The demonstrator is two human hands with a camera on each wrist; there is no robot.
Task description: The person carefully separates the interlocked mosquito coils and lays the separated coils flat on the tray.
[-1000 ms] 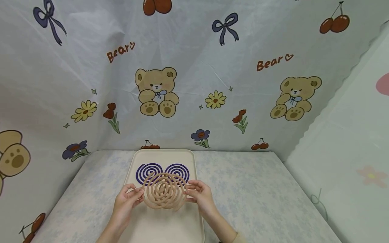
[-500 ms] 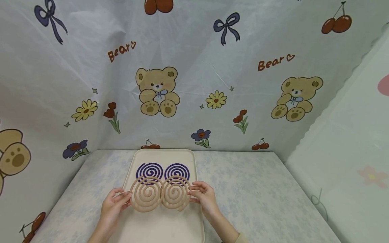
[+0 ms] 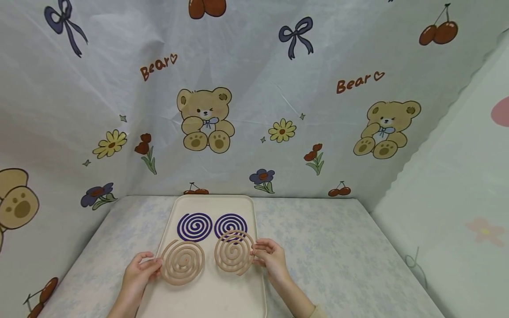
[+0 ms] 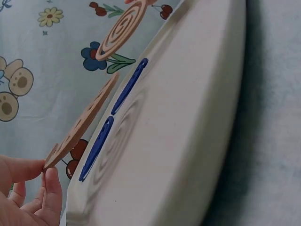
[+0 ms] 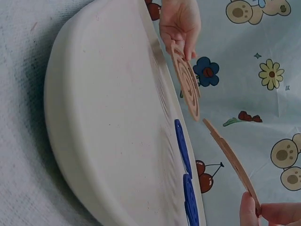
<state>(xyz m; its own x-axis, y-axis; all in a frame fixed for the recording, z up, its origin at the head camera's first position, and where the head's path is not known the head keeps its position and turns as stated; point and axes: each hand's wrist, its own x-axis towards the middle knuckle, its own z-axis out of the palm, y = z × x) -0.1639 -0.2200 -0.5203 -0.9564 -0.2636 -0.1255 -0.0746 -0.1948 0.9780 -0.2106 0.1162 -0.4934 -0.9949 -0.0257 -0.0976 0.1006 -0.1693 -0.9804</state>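
Note:
My left hand pinches the left edge of a tan mosquito coil between thumb and fingers. In the right hand a second tan mosquito coil is pinched by its right edge. Both coils are held above a cream tray, apart from each other; the wrist views show them off its surface. Two dark blue coils lie side by side on the tray's far half: the left blue coil shows whole, while the right tan coil partly covers the right blue coil in the head view.
The tray stands on a table with a pale blue mottled cover. Behind hangs a white curtain printed with bears, bows and flowers. A thin cord hangs at the right side.
The two tan coils, overlapping earlier, have come apart. My left hand has moved left and toward me with its coil; the right hand has shifted slightly right with the other.

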